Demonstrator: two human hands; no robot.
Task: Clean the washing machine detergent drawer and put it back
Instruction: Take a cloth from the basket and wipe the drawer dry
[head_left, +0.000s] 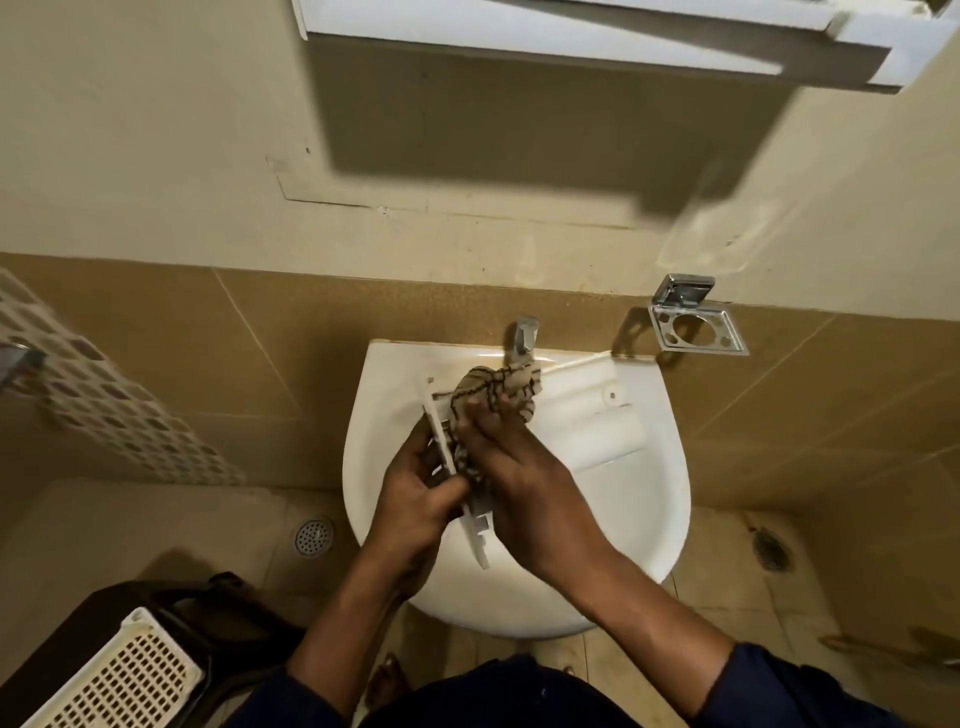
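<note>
- Two hands meet over the sink (649, 519).
- Left hand (415, 499) grips drawer part (478, 535) on edge, long axis pointing toward the wall (156, 156).
- Right hand (519, 478) clutches a cloth (498, 389) against its right face.

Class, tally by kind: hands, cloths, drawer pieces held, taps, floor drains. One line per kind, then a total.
Hands: 2, left hand and right hand
Cloths: 1, cloth in right hand
Drawer pieces held: 1, drawer piece in left hand
Taps: 1, tap
Floor drains: 2, left drain and right drain
Total: 7
</note>
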